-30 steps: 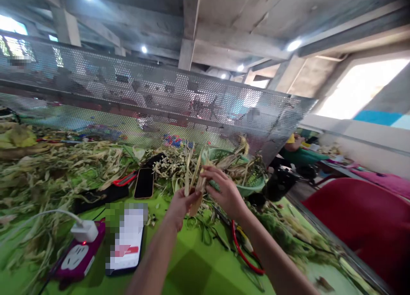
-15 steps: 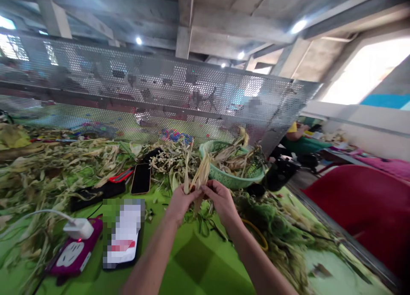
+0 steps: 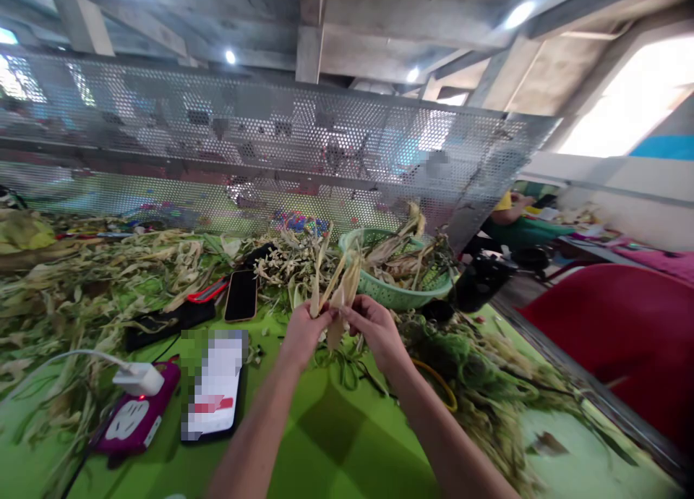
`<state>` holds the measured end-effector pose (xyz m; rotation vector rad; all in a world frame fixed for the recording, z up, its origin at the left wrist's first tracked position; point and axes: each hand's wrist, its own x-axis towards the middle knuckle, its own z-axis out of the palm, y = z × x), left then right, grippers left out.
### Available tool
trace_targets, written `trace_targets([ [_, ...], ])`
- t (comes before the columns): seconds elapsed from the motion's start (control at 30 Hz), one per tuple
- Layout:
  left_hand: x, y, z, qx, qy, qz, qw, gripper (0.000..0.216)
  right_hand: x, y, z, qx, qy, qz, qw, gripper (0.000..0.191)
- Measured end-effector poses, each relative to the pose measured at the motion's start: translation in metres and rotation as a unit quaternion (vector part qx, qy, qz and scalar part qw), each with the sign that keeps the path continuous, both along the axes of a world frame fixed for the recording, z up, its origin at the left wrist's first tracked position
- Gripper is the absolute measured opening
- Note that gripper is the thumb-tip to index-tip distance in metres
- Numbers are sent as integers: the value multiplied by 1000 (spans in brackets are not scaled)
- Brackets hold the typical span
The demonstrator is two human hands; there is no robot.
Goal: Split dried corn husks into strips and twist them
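Pale dried corn husks [image 3: 343,288] stand up between my two hands, above the green tabletop [image 3: 317,452]. My left hand [image 3: 304,334] is closed, thumb pressed against the lower ends of the husks. From the other side my right hand [image 3: 374,327] pinches the same bunch, its thumb and fingertips close to the left thumb. A flat piece of husk hangs below the fingertips. Just behind the hands sits a light green plastic basket [image 3: 401,296] with dry husks in it. Some fingers of both hands are hidden.
On the left lie husk scraps [image 3: 146,267], a red utility knife [image 3: 209,291], a dark phone [image 3: 241,296], a lit phone [image 3: 214,387] and a purple power strip [image 3: 133,419]. Green fibres [image 3: 466,369] lie right. A perforated metal screen [image 3: 271,152] stands behind; a red chair [image 3: 607,325] is beside.
The view has shifted slightly. Both hands still grip the husks, and the flat piece between the thumbs has turned a little more toward me.
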<state>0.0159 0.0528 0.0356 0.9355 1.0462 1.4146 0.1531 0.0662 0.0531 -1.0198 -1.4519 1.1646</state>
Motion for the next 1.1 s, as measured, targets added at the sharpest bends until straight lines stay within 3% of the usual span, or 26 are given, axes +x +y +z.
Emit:
trace_targets([
  [0.37, 5, -1, -3, 66, 78, 0, 995, 23, 3, 5, -7, 44, -97, -25, 994, 13],
  [0.63, 7, -6, 2, 115, 119, 28, 986, 15, 3, 9, -20, 76, -141, -51, 986, 14],
  [0.77, 14, -15, 9, 98, 76, -34, 992, 23, 6, 12, -21, 62, -84, -64, 992, 15],
  [0.9, 16, -15, 9, 79, 29, -50, 995, 29, 7, 14, -15, 31, -21, -44, 998, 22],
  [1.0, 6, -11, 9, 30, -70, -55, 996, 31, 10, 17, -15, 32, -48, -76, 995, 19],
  [1.1, -11, -9, 14, 51, -193, -36, 979, 30, 19, 24, -18, 36, -69, -117, 990, 18],
])
